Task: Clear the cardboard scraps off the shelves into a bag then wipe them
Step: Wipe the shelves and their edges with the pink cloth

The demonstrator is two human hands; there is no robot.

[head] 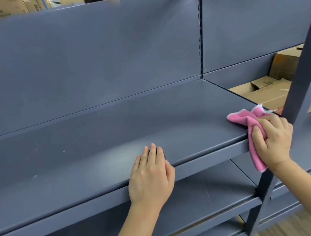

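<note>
Wiping stage, seen from the person's head. Nearest, the lower shelf [209,188] shows a bare grey surface with faint scratches. Above it, the left hand [151,174] lies flat on the near lip of the shelf [95,145], fingers straight and close together, thumb against the front edge; it holds nothing and appears to steady the person. To the right, the right hand [272,140] has its fingers curled round a bunched pink cloth [247,119], part of which is spread on the shelf's near right corner while a tail hangs below the front edge, just beside the slanting upright [303,78]. No scraps of cardboard lie on either shelf and no bag is in view, so clearing is judged complete here. A few pale specks [63,151] toward the left suggest most of this shelf awaits wiping. Farther back stands the plain back panel [83,58]. Beyond the shelf's right end, cardboard boxes [266,91] are stacked, well apart from both hands.
</note>
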